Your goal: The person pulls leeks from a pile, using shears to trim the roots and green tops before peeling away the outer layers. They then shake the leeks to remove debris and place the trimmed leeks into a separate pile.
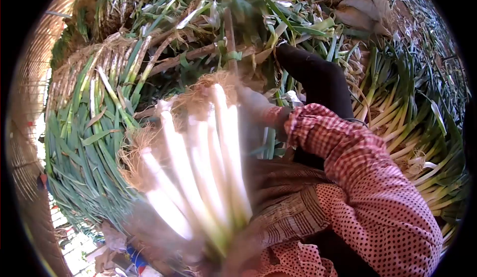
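Head view: I read one scallion bunch [198,177] gathered upright over the lap, roots still on, right hand [256,110] at its root end, left hand [159,232] blurred below, both grips unreadable, loose heaps [407,128] remain

Smooth, waxy white scallion stalks [198,177], dry fibrous roots [196,100] (blurred), matt printed cloth sleeve [372,187], rough woven wall [27,128]
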{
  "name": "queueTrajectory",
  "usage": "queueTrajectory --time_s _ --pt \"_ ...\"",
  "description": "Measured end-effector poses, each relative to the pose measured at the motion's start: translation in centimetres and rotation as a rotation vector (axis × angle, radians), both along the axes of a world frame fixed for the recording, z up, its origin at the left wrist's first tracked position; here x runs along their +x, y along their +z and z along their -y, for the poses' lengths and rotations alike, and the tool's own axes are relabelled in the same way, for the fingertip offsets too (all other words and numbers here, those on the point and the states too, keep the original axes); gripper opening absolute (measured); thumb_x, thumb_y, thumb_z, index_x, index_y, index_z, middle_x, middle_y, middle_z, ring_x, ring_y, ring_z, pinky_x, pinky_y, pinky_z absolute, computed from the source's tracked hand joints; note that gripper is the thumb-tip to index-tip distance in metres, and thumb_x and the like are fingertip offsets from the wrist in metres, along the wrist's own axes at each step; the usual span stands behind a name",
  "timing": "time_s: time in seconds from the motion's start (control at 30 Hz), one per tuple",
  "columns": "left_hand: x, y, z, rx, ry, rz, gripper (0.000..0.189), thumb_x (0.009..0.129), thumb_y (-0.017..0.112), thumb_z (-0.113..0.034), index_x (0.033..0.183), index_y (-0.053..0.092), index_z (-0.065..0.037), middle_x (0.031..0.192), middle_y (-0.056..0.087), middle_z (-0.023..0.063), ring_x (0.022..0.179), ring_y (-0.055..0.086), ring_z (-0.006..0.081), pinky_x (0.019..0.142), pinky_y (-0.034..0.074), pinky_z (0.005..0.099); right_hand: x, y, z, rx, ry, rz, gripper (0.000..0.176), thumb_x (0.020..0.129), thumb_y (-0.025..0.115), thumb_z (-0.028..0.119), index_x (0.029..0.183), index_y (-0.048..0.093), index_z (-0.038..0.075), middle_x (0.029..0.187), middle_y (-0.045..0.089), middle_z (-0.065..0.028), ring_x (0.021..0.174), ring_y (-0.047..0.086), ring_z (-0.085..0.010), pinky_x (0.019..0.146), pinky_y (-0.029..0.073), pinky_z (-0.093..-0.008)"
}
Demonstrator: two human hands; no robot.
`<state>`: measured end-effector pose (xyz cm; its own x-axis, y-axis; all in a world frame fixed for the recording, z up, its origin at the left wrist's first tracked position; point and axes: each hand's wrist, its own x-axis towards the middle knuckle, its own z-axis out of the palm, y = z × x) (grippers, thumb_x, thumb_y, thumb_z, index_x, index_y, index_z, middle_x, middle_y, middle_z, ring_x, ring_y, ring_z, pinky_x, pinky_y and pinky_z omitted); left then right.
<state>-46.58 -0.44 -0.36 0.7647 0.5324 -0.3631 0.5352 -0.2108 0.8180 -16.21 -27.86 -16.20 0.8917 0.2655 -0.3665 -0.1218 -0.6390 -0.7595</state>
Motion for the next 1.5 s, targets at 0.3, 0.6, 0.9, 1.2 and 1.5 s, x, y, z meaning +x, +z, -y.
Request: queueTrajectory --time_s 0.3,0.6,0.9,1.2,1.5 --pt "0.6 0.8 2.1 -0.011 -0.061 -0.004 0.061 0.082 0.072 -0.008 0.135 0.047 0.009 0.115 0.065 0.0149 0.095 0.065 0.0227 0.079 0.054 0.0328 8.7 0.8 6.8 -0.212 -0.049 0.396 0.031 0.083 0.066 0.017 0.113 0.068 0.010 0.109 0.070 -0.0196 0.107 0.065 -0.0405 0.093 0.052 -0.0436" --pt "2.6 0.9 3.0 -0.027 -0.104 -0.073 0.059 0.083 0.072 -0.008 0.134 0.048 0.008 0.114 0.065 0.0139 0.095 0.064 0.0219 0.080 0.054 0.0325 8.1 14.8 5.2 0.056 0.388 0.739 0.030 0.095 0.063 0.040 0.111 0.075 0.018 0.096 0.076 -0.0005 0.087 0.071 -0.0172 0.083 0.056 -0.0349" --pt "2.0 0.7 2.4 0.011 -0.230 -0.022 0.043 0.083 0.072 -0.009 0.121 0.059 0.008 0.097 0.067 0.0094 0.081 0.064 0.0185 0.073 0.054 0.0314 4.6 15.4 -4.5 -0.536 0.663 0.382 0.025 0.085 0.065 0.031 0.105 0.077 0.022 0.102 0.075 -0.0070 0.093 0.073 -0.0256 0.080 0.057 -0.0378" --pt "2.8 1.7 3.3 -0.031 -0.182 -0.039 0.048 0.077 0.072 -0.019 0.117 0.063 0.006 0.095 0.069 0.0107 0.078 0.064 0.0203 0.071 0.054 0.0335 9.1 9.5 -5.8 -0.350 0.273 0.308 0.036 0.084 0.061 0.031 0.115 0.074 0.017 0.114 0.072 -0.0135 0.110 0.068 -0.0289 0.094 0.053 -0.0391" --pt "0.9 1.0 2.8 -0.084 -0.069 0.010 0.053 0.072 0.069 -0.010 0.122 0.061 0.005 0.099 0.068 0.0114 0.081 0.064 0.0214 0.073 0.053 0.0351 16.8 11.3 2.6 -0.315 -0.033 0.276 0.050 0.085 0.069 0.029 0.129 0.063 0.005 0.116 0.070 -0.0159 0.106 0.069 -0.0312 0.083 0.059 -0.0398"
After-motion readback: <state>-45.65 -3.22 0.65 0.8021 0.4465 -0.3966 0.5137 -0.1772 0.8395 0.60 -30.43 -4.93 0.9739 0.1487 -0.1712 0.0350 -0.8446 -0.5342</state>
